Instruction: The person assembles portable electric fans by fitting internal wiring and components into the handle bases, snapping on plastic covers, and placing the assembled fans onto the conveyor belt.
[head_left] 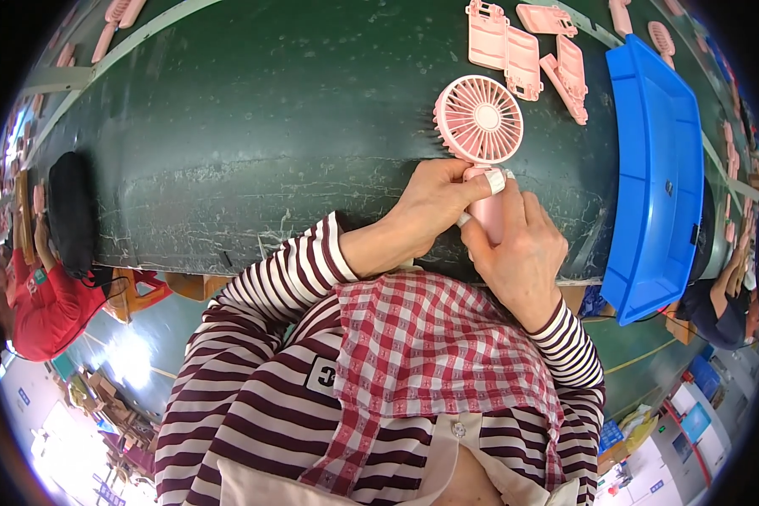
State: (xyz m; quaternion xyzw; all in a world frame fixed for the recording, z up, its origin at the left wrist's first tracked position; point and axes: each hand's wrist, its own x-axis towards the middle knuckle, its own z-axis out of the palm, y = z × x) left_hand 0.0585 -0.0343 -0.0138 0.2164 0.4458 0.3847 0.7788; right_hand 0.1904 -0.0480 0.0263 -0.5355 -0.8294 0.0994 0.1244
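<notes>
A pink handheld fan (481, 119) with a round slatted head is held over the near part of the green table. My left hand (437, 196) grips the fan's neck and upper handle, its thumb, with a white wrap on the tip, lying across the front. From the other side my right hand (521, 236) wraps the handle, its fingers bent against the right edge. Part of the smooth pink handle shows between the two hands; the rest of it is hidden by my fingers.
Several pink plastic shell pieces (504, 47) lie beyond the fan at the far right. A blue tray (656, 181) stands at the table's right. A black object (72, 211) sits at the left edge. People work at both sides, one in a red top (59, 310).
</notes>
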